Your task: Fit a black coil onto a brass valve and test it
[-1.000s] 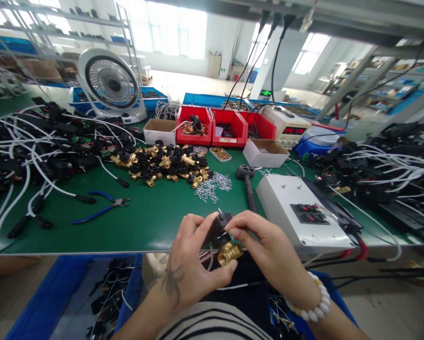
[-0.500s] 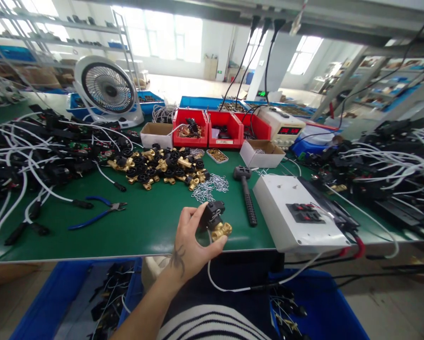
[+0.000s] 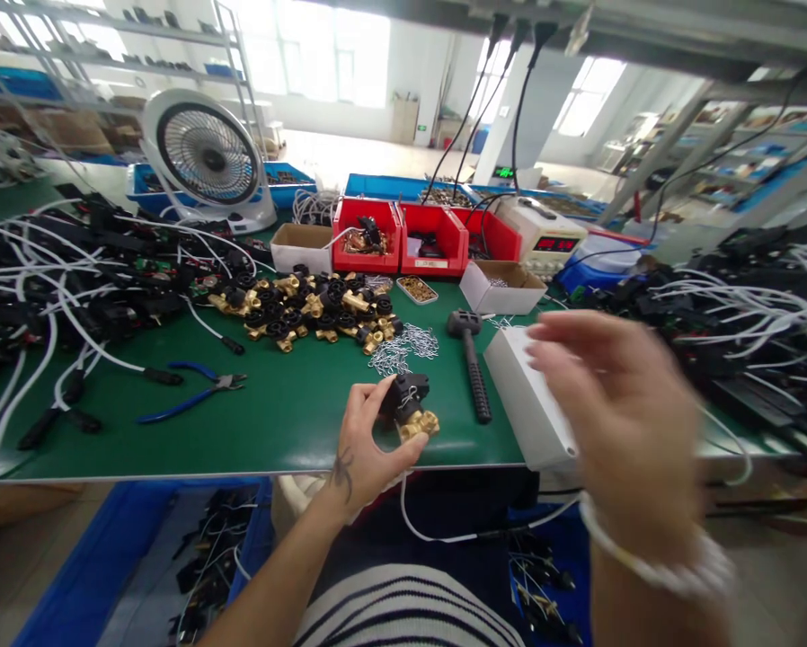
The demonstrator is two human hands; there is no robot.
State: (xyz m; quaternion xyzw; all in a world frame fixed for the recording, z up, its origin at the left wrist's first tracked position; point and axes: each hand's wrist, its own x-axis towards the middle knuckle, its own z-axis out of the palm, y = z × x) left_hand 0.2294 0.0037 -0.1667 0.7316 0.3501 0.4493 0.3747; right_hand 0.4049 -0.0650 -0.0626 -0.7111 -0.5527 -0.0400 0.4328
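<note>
Green matting covers a factory bench [image 3: 255,422] strewn with white cables [image 3: 73,305], a desk fan [image 3: 205,157] and a white control box [image 3: 528,395]. Raised and blurred, the right hand [image 3: 619,422] hangs over the box, fingers loosely apart. Near the bench's front edge, the left hand [image 3: 363,449] has its fingers clamped on a black-and-brass valve [image 3: 410,409].

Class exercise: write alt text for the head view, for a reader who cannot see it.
A person's left hand holds a brass valve with black coil above a green workbench; the blurred, open right hand is raised beside a white box.
</note>
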